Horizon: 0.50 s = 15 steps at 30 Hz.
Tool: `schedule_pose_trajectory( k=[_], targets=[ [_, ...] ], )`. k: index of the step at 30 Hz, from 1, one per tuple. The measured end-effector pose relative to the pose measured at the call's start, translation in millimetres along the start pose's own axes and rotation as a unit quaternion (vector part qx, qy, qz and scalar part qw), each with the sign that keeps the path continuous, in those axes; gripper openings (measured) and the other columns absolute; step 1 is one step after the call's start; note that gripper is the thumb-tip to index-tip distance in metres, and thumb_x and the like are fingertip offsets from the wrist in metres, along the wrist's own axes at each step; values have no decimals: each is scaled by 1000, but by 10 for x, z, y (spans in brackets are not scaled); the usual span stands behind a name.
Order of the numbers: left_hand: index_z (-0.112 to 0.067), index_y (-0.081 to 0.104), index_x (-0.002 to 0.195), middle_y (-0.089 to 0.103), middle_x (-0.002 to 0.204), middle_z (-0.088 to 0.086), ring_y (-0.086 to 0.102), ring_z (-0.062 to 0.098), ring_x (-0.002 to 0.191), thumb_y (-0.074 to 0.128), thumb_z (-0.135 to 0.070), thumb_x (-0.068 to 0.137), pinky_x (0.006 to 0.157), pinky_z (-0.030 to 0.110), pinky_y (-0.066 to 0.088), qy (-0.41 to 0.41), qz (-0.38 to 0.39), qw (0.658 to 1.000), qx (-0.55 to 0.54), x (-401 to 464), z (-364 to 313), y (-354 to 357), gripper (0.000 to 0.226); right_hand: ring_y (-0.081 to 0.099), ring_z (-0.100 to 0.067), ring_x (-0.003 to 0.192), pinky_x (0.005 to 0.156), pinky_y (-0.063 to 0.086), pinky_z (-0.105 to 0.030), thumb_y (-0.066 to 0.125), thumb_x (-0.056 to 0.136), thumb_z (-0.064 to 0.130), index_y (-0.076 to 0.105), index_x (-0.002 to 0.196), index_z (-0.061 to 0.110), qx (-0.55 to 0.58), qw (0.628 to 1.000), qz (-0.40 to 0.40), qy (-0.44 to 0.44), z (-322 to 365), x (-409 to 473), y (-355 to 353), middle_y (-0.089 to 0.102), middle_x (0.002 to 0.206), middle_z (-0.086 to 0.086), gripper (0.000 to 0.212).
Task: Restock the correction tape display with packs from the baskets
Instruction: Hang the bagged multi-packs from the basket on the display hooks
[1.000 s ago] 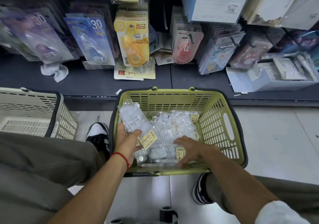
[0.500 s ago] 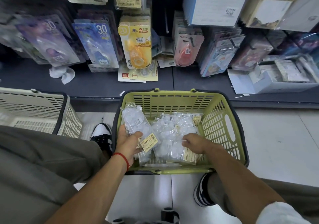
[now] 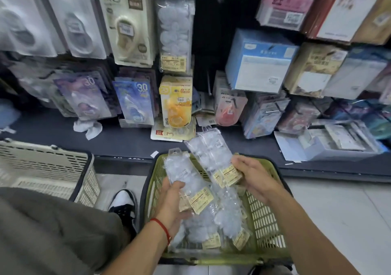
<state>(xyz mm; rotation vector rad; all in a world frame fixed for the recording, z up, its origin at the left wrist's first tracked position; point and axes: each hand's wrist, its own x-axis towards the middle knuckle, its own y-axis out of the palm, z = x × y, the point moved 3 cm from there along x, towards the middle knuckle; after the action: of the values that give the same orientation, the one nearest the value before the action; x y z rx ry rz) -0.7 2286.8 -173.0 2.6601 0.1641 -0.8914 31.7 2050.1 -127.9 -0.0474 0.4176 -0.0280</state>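
Observation:
A green basket [image 3: 265,217] sits on the floor below me with several clear correction tape packs [image 3: 220,217] lying in it. My left hand [image 3: 172,198] grips a clear pack [image 3: 182,173] by its yellow-labelled lower end, above the basket's left side. My right hand [image 3: 252,177] holds a second clear pack [image 3: 210,149] by its label end, raised over the basket's far rim and pointing toward the shelf. The same kind of pack hangs on the display [image 3: 174,31] above, next to other carded tapes.
A beige basket [image 3: 42,169] stands to the left on the floor. The dark shelf ledge [image 3: 127,141] carries a crumpled white tissue [image 3: 87,127], a loose card and an open box [image 3: 330,141] at right. Boxes hang at upper right. My shoe [image 3: 123,202] is beside the green basket.
My right hand took a pack from the basket and lifted it toward the shelf. My left hand raised its pack too. The view tilted up, showing more of the display.

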Motion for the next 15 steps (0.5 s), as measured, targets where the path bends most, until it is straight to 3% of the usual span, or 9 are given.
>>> schedule_pose_trajectory(
  k=[4, 7, 9, 12, 15],
  targets=[
    [-29, 53, 124, 75, 124, 15, 73, 48, 107, 52, -31, 108, 81, 69, 60, 27, 93, 989, -109, -157, -573, 145, 16, 61, -22, 84, 80, 49, -39, 55, 108, 24, 69, 94, 17, -65, 996, -40, -46, 351, 32, 578, 69, 84, -3, 21],
    [-35, 51, 118, 76, 123, 15, 75, 44, 107, 66, -39, 100, 86, 70, 59, 94, 135, 982, -97, -281, -1012, 78, 24, 65, -21, 87, 82, 50, -41, 57, 102, 36, 69, 93, 21, -149, 984, -60, -78, 791, 28, 815, 73, 90, -2, 20],
    [-34, 49, 124, 76, 124, 14, 75, 44, 107, 74, -33, 92, 84, 69, 60, 138, 151, 976, -79, -360, -1307, 49, 41, 64, -22, 81, 77, 52, -40, 55, 97, 40, 66, 89, 19, -191, 974, -55, -111, 1144, -13, 940, 70, 83, -2, 25],
    [-30, 48, 130, 74, 128, 15, 74, 47, 107, 75, -23, 90, 78, 64, 62, 175, 182, 965, -70, -454, -1786, 46, 49, 69, -32, 83, 80, 58, -51, 53, 83, 54, 63, 88, 18, -216, 959, -44, -176, 1697, -110, 1075, 71, 80, -6, 38],
    [-31, 49, 133, 73, 132, 10, 73, 44, 112, 71, -15, 94, 78, 64, 62, 217, 203, 954, -38, -492, -2276, 19, 47, 74, -21, 82, 80, 61, -48, 60, 77, 69, 63, 96, 27, -216, 945, -33, -242, 2170, -168, 1152, 78, 86, 2, 46]
  ],
)
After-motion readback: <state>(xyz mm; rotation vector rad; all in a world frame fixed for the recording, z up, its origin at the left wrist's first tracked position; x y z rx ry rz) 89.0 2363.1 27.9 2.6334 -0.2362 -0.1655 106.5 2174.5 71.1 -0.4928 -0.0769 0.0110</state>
